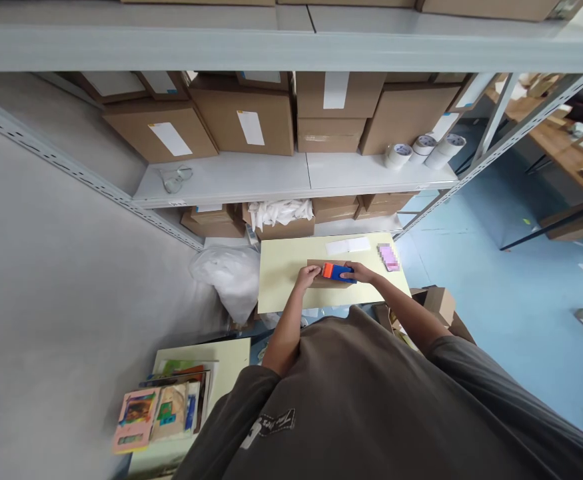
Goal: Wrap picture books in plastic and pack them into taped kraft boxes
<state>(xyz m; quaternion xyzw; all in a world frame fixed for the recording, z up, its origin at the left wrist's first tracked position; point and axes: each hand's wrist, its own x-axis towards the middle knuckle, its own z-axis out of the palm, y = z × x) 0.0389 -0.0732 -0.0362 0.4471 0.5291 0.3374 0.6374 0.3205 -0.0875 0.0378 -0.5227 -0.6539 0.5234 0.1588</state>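
On the table (281,293), the left hand (307,273) rests on a cardboard box (331,285); I cannot tell its grip. The right hand (358,272) has its grip clamped on a blue-and-orange tape dispenser (336,271) atop the box. Beyond, tape rolls (424,150) sit on a shelf (271,177).

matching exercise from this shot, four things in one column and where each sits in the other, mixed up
1 tape dispenser
2 tape rolls
3 pink pad
4 white bag

a right end of the shelf
b left of the table, lower down
c in the right hand, over the brown box
d near the table's right edge

Pairs: 1-c, 2-a, 3-d, 4-b
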